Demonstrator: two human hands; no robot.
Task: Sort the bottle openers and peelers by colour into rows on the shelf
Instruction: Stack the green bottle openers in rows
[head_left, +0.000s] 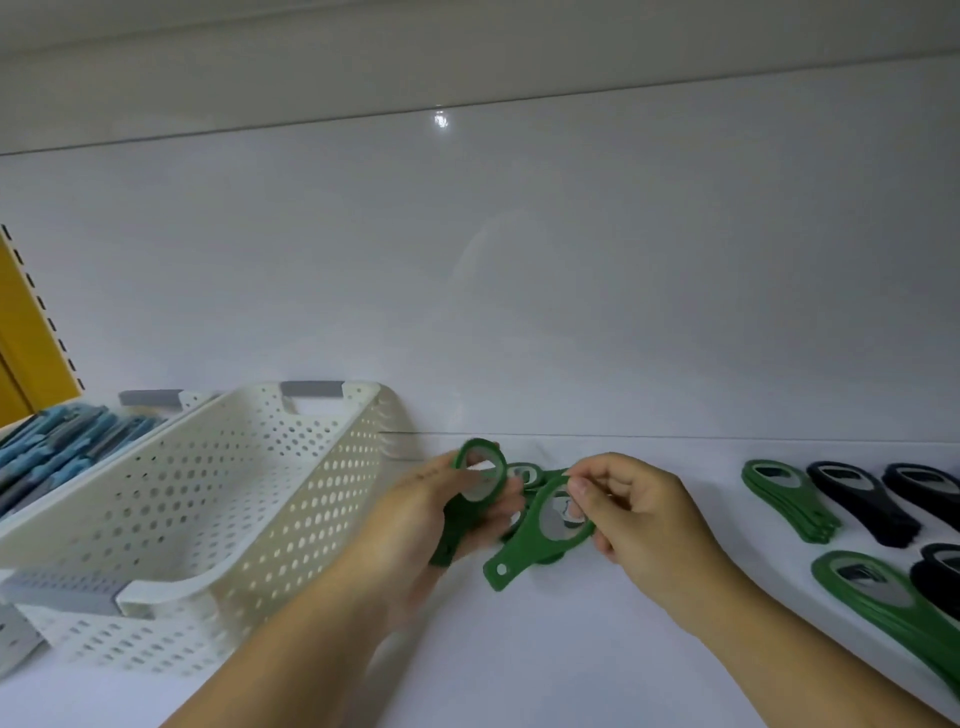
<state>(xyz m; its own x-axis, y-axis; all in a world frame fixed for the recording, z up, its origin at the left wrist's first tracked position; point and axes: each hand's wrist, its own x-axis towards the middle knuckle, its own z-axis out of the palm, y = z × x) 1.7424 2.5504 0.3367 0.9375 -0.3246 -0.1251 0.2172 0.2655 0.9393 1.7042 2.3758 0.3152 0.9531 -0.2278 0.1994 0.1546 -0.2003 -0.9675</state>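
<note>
Two hands meet over the white shelf. Nearest, at the right edge, a stack of green openers lies flat beside a black pair. The left hand curls its fingers around a bunch of green bottle openers, held just above the shelf. The right hand pinches the ring of a single green opener between thumb and fingertips, its handle pointing down towards the shelf. Left of the hands sits a white perforated basket; behind it a second basket holds blue items. Farther right, a green stack and two black openers lie in a row.
</note>
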